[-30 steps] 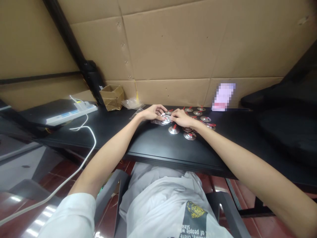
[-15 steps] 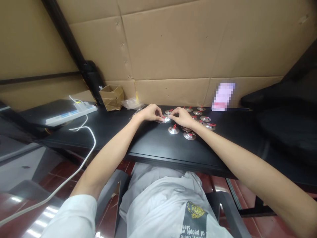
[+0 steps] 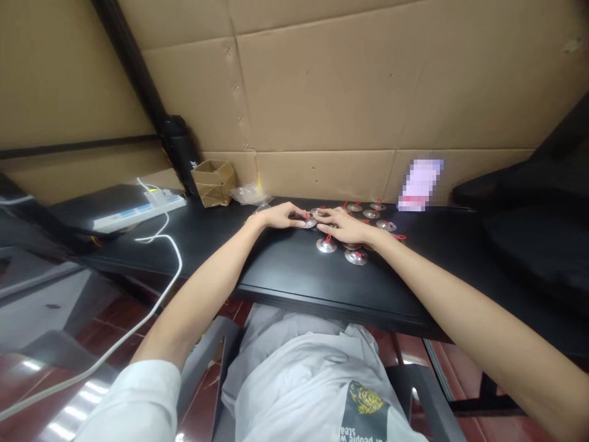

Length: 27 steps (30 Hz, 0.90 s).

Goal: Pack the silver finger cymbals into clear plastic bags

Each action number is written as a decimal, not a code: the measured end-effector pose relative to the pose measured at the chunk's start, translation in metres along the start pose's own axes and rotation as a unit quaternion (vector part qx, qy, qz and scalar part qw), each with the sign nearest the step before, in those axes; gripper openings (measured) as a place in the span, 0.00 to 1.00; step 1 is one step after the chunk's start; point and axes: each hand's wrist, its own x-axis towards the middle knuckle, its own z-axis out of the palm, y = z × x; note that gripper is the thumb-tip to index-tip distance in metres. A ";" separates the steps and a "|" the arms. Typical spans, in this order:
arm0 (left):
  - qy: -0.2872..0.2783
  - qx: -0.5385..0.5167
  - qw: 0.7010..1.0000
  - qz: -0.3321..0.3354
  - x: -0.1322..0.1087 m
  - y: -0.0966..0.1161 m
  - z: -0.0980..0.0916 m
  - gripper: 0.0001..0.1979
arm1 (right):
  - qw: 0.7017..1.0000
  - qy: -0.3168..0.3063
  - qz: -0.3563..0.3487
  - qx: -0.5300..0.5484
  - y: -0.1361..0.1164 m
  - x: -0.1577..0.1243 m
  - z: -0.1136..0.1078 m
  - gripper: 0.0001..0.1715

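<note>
My left hand (image 3: 286, 216) pinches a small silver finger cymbal (image 3: 311, 223) with a red loop, thumb and fingers at its left edge. Close on the other side, my right hand (image 3: 346, 226) has its fingers stretched out and apart, the tips at or just beside that cymbal. Whether they touch it I cannot tell. Several more finger cymbals with red loops lie around and behind the right hand, one nearer cymbal (image 3: 326, 245) just below its thumb and another cymbal (image 3: 356, 256) under the wrist. Some are partly hidden by this hand.
A black table (image 3: 276, 264) carries everything. Left of the hands are a clear plastic bag (image 3: 251, 194), a small cardboard box (image 3: 214, 184), a black bottle (image 3: 181, 153) and a white power strip (image 3: 138, 213) with a cable. A blurred phone (image 3: 419, 184) leans against the cardboard wall (image 3: 322, 92).
The right hand's fingers have straightened and spread from a pinch, and the hand has flattened lower over the cymbals. My left hand stays at the same cymbal. The view has shifted slightly.
</note>
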 end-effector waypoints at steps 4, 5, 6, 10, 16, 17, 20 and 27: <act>-0.014 -0.007 1.000 -0.015 -0.001 -0.003 -0.002 0.28 | 0.998 0.013 -0.053 0.026 -0.003 -0.002 -0.004 0.26; -0.018 -0.005 1.000 -0.016 -0.002 -0.004 -0.002 0.28 | 0.997 0.015 -0.065 0.040 -0.004 -0.003 -0.004 0.24; -0.021 -0.005 1.000 -0.016 -0.002 -0.004 -0.003 0.28 | 0.996 0.013 -0.071 0.052 -0.005 -0.003 -0.004 0.24; -0.021 -0.018 0.999 -0.025 -0.005 -0.008 -0.004 0.30 | 0.996 -0.005 -0.071 0.060 -0.010 -0.003 -0.002 0.24; -0.019 -0.004 0.999 -0.040 -0.007 -0.009 -0.005 0.33 | 0.996 0.022 -0.076 0.040 -0.013 -0.004 -0.012 0.19; -0.019 -0.003 0.999 -0.040 -0.007 -0.009 -0.004 0.32 | 0.996 0.020 -0.077 0.041 -0.013 -0.004 -0.012 0.18; -0.013 -0.009 0.999 -0.041 -0.006 -0.008 -0.003 0.31 | 0.996 0.016 -0.082 0.043 -0.012 -0.004 -0.010 0.20; -0.004 -0.020 0.999 -0.040 -0.005 -0.006 -0.002 0.31 | 0.995 0.007 -0.096 0.042 -0.014 -0.001 -0.006 0.20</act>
